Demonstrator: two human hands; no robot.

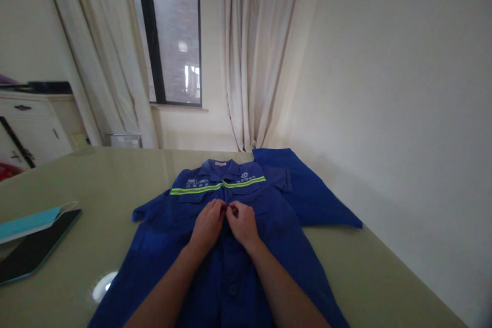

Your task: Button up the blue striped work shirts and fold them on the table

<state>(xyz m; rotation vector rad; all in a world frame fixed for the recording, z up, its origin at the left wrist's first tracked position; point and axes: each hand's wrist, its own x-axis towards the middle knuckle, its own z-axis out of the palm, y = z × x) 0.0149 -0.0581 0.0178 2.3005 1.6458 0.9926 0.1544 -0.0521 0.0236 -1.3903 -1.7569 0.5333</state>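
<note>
A blue short-sleeved work shirt (165,241) lies face up on the table, its collar toward the window and a yellow-green reflective stripe across the chest. Both hands meet at the front placket, just below the stripe. My left hand (209,223) pinches the cloth edge there with closed fingers. Close beside it, my right hand (242,220) is also closed in a pinch on the placket. Whatever small part lies between the fingertips is hidden. Lower on the placket a dark button (233,290) shows between my forearms.
A folded blue cloth (319,200) lies under the shirt's right sleeve, near the wall. On the left of the glossy table (115,179) are a light-blue face mask (31,223) and a dark flat tablet-like object (42,246). Curtains and a window stand behind.
</note>
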